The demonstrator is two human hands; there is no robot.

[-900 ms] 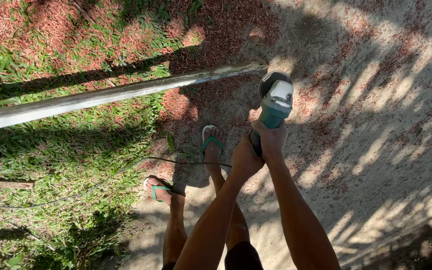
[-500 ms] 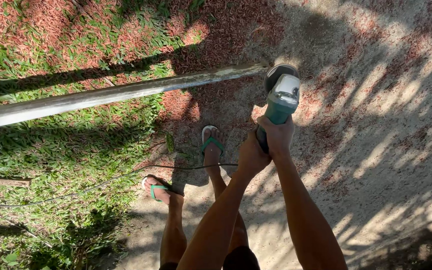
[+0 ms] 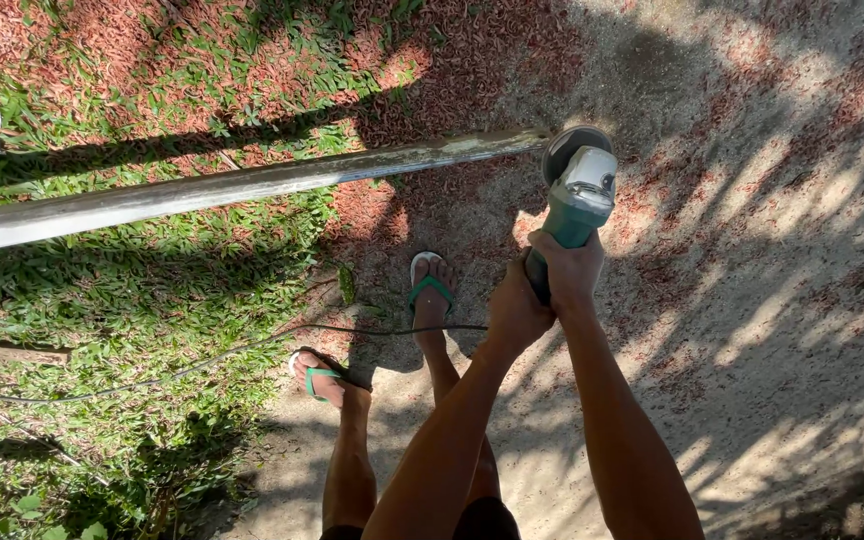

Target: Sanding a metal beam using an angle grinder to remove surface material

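A: So where was the grinder relative to the pipe end?

B: Right at it. I had the angle grinder point(image 3: 574, 205) out in front of me at arm's length, disc guard touching or just shy of the right-hand end of the long metal pipe point(image 3: 252, 185). Couldn't tell from that view whether the disc was actually in contact.

A: Pipe axis?

B: Ran left to right across my view, rising slightly toward the right, held up off the grass. Grinder body pointed away from me, roughly square to the pipe, so the disc met the end face.

A: Hands?

B: Both together, clamped on the green handle. Right hand point(image 3: 567, 270) was further up the body, nearer the pipe; left hand point(image 3: 514, 315) sat just behind it, toward the tail.

A: Cord?

B: Black cable point(image 3: 252, 345) trailed from the grinder's tail off to my left, over the grass, passing between my feet in green flip-flops point(image 3: 430, 285). Well clear of the disc.

A: Any change from half a second back?

B: Little. Grinder sat at the same pipe end in both earlier frames; it had tipped slightly right, then read closer to the end. Feet, cable and pipe looked unmoved.
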